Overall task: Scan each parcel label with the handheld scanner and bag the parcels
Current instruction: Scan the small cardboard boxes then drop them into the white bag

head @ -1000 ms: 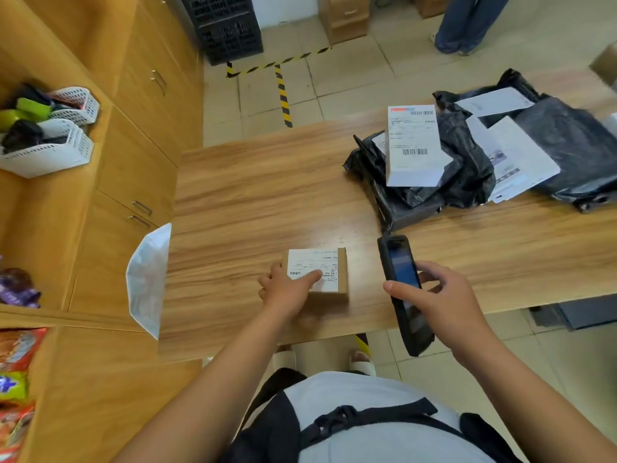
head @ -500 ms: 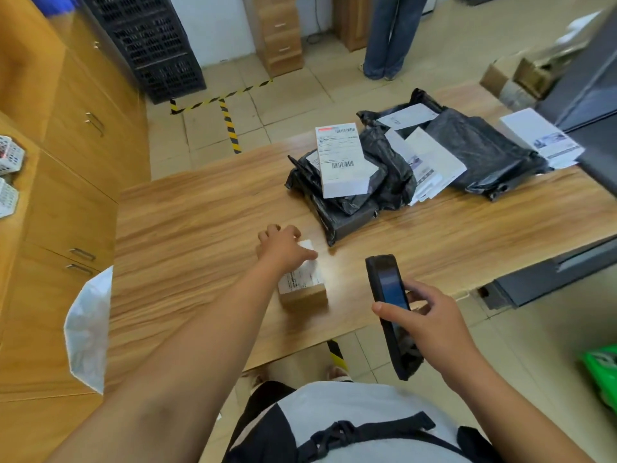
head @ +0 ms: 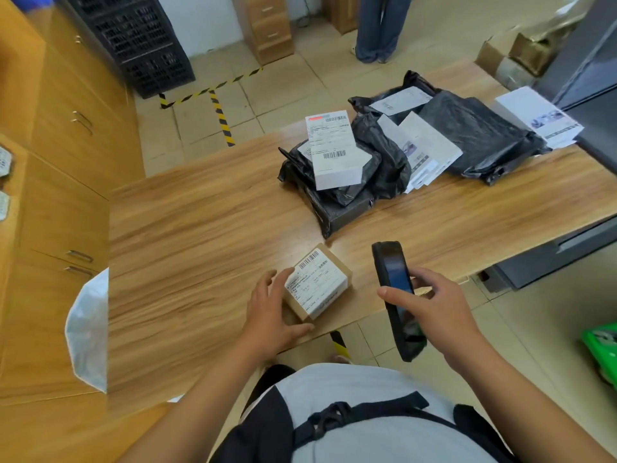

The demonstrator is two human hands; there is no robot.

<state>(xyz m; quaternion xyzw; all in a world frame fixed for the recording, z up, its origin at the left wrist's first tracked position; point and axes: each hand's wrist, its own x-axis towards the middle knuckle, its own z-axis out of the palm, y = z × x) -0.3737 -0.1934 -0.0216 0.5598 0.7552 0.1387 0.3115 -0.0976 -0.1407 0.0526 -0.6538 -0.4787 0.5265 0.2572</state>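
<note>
1. Nearest the body, at 1 o'clock, the right grip (head: 434, 305) is clenched round the handheld scanner (head: 387, 262). The thumb lies across its lit screen and the fingers wrap the far side. The scanner's head points away toward 12 o'clock and sits just beside the box, not over it
2. At 11 o'clock the left grip (head: 270, 309) grasps the small brown box (head: 337, 279) by its near left corner, thumb along the near edge and fingers up the left side. The box rests on the surface (head: 200, 228) close to the near edge, turned askew
3. The label (head: 314, 284) faces up and is uncovered, and its barcode sits at the far end, toward 1 o'clock
4. At 9 o'clock a white bag (head: 88, 332) hangs off the left end of the surface, well apart from the box. I cannot tell which way its mouth faces
5. Further out at 12 to 1 o'clock lies a heap of black poly parcels (head: 340, 198) with a white labelled box (head: 334, 152) on top. Past it at 2 o'clock there is another black parcel (head: 474, 135) with loose white labels and a white carton (head: 537, 115)
6. The step in hand looks like scanning the brown box, which is steadied and label-up with nothing yet bagged in view
7. The next move likely calls for tipping the scanner's head down and left over the barcode while the left grip holds the box flat, and the box then has to travel to the bag at 9 o'clock
</note>
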